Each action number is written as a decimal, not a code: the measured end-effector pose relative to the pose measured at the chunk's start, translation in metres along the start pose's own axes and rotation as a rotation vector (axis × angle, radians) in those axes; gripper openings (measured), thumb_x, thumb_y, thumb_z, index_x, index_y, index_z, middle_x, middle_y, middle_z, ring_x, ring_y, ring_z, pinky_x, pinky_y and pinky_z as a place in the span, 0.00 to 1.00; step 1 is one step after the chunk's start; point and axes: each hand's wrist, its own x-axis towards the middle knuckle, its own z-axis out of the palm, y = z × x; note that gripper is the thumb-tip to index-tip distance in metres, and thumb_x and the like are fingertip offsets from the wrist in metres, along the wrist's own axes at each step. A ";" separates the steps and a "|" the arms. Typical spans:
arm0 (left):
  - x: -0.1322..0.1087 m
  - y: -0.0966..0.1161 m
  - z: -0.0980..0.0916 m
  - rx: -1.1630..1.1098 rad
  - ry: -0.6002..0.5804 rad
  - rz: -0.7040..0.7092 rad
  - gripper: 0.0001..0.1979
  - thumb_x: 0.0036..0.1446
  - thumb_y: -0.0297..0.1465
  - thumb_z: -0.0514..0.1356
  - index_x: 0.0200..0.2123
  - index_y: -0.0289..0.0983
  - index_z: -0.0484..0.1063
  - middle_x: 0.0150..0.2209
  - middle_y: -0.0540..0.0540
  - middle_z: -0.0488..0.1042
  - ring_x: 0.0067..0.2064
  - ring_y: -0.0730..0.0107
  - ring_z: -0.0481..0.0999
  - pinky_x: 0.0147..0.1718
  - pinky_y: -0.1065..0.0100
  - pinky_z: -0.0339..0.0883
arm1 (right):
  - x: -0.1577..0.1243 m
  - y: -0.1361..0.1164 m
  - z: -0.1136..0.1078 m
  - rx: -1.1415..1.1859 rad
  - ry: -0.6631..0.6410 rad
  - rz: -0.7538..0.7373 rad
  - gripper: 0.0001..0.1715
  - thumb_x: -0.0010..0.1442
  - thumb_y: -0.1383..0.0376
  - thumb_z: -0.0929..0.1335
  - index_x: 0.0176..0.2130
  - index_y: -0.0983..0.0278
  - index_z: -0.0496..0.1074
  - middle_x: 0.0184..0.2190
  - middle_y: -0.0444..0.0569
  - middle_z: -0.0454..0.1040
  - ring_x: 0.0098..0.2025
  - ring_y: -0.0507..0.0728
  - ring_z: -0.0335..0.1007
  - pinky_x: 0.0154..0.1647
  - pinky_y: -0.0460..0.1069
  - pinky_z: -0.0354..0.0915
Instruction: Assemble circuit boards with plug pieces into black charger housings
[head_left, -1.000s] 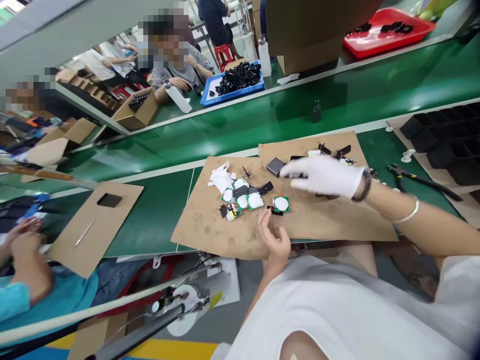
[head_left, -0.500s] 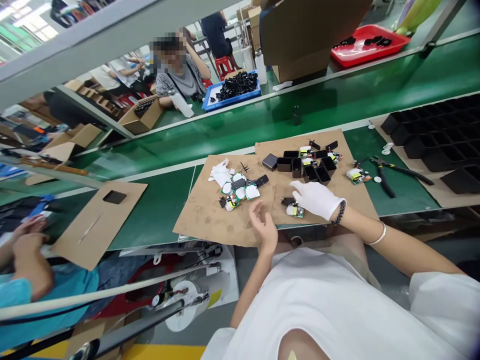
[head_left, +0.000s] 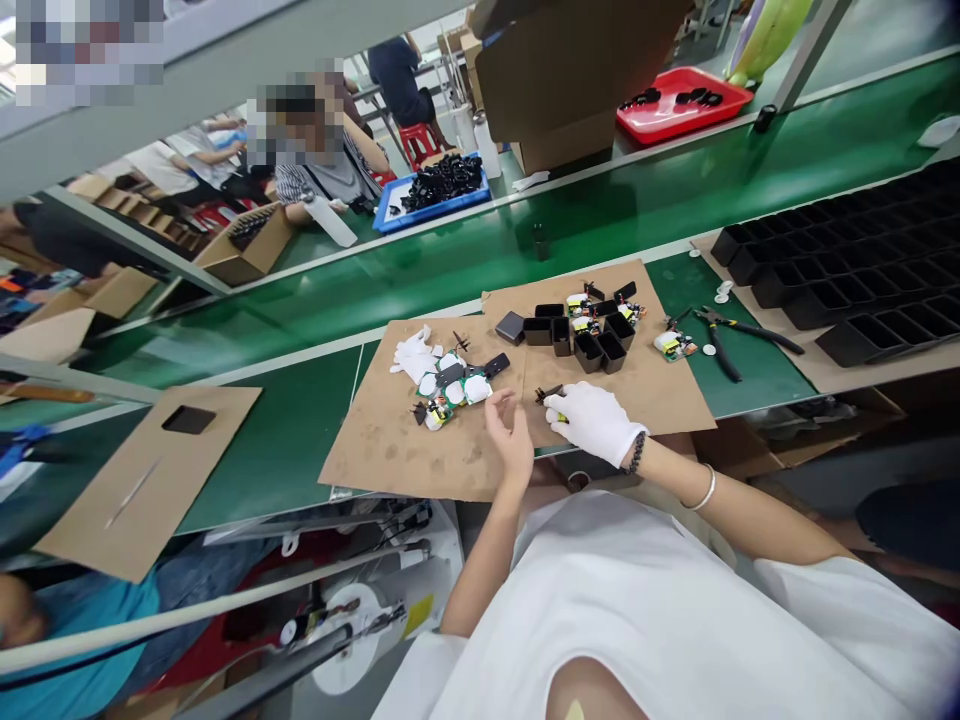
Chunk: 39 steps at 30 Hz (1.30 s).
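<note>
My right hand [head_left: 596, 422], in a white glove, is closed over a small circuit board [head_left: 562, 418]. Only its yellow bit and a black part at the tip show past the fingers. Bare and empty, my left hand [head_left: 511, 435] is just left of it, fingers apart and curved. Beyond my right hand stand several open black cases [head_left: 589, 350], with more circuit boards [head_left: 583, 326] among them. To the left lies a cluster of boards with white discs [head_left: 475, 388], beside a crumpled white glove [head_left: 412, 355].
Cutting pliers [head_left: 724, 340] and another circuit board [head_left: 675, 345] lie at the right. Rows of black cases [head_left: 862, 340] fill the far right. Behind the green belt [head_left: 420, 260] are a blue tray [head_left: 386, 215] and a red tray [head_left: 645, 125]. Co-workers sit across and at the left.
My right hand has closed over the circuit board that lay by its fingers and brought it slightly nearer my left hand. My head view has shifted to the right.
</note>
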 end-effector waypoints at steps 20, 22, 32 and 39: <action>0.016 0.031 0.080 0.495 -0.480 0.355 0.05 0.61 0.30 0.59 0.37 0.38 0.75 0.59 0.36 0.63 0.60 0.49 0.67 0.59 0.46 0.62 | -0.102 0.097 0.022 1.653 0.242 0.341 0.21 0.68 0.51 0.56 0.55 0.50 0.65 0.52 0.48 0.74 0.49 0.57 0.75 0.58 0.65 0.68; 0.010 0.032 0.066 0.469 -0.514 0.352 0.04 0.62 0.30 0.59 0.37 0.39 0.74 0.63 0.37 0.60 0.63 0.50 0.66 0.60 0.46 0.61 | -0.103 0.097 0.019 1.626 0.293 0.311 0.21 0.67 0.50 0.57 0.54 0.51 0.67 0.52 0.49 0.74 0.46 0.57 0.76 0.59 0.68 0.66; -0.007 0.004 0.049 0.274 -0.536 0.058 0.51 0.45 0.33 0.73 0.67 0.42 0.50 0.60 0.34 0.68 0.56 0.52 0.74 0.59 0.48 0.63 | -0.079 0.077 0.016 1.885 0.284 0.324 0.13 0.67 0.55 0.60 0.44 0.52 0.71 0.44 0.43 0.76 0.49 0.53 0.74 0.63 0.63 0.64; -0.004 0.043 0.050 0.128 -0.563 0.058 0.32 0.42 0.33 0.74 0.52 0.41 0.71 0.52 0.41 0.75 0.55 0.54 0.73 0.56 0.54 0.65 | -0.070 0.056 -0.019 1.206 0.755 -0.043 0.18 0.54 0.58 0.74 0.46 0.56 0.75 0.46 0.47 0.78 0.48 0.58 0.76 0.54 0.58 0.71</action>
